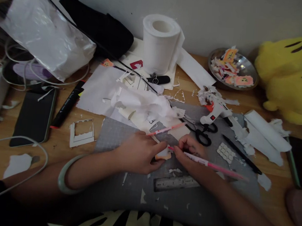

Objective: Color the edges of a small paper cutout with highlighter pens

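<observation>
My left hand (140,153) is closed on a small paper piece with an orange edge (163,154), holding it over the grey cutting mat (114,134). My right hand (189,149) grips a pink marker (196,158), its pink tip at the paper piece. An orange marker (167,129) runs out from behind my left hand; whether the fingers hold it is hidden. Just below the hands lies a metal ruler (174,183). Black-handled scissors (203,134) rest beyond my right hand.
Scrap paper (141,102) and a tissue roll (160,42) lie behind the mat. Right are a glue gun (214,113), a black pen (240,154), a metal bowl (254,78) of paper pieces and yellow plush toys (288,80). Left are a phone (34,116) and a black marker (68,104).
</observation>
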### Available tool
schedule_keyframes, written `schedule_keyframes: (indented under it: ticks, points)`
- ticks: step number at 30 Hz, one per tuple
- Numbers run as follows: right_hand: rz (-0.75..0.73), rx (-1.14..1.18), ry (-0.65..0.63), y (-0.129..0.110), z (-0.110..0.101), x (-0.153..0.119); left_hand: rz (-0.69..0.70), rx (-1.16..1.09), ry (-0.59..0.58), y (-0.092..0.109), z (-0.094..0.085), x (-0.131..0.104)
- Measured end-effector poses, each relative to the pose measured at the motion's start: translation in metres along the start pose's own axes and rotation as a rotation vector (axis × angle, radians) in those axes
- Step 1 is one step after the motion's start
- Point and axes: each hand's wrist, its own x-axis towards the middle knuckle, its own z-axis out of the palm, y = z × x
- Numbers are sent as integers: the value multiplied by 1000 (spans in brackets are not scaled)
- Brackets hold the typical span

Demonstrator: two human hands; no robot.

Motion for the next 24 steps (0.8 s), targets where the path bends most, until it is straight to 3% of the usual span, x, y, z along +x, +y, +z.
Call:
schedule_keyframes:
  ticks: [3, 15, 24]
  points:
    - [3, -7, -52, -2, -2, 0, 9, 0, 12, -1, -1, 0]
    - [10, -47, 4, -4, -1, 2, -4, -25, 15, 0, 1, 0]
    - [11, -35, -30, 0, -2, 3, -25, -53, -1, 1, -1, 1]
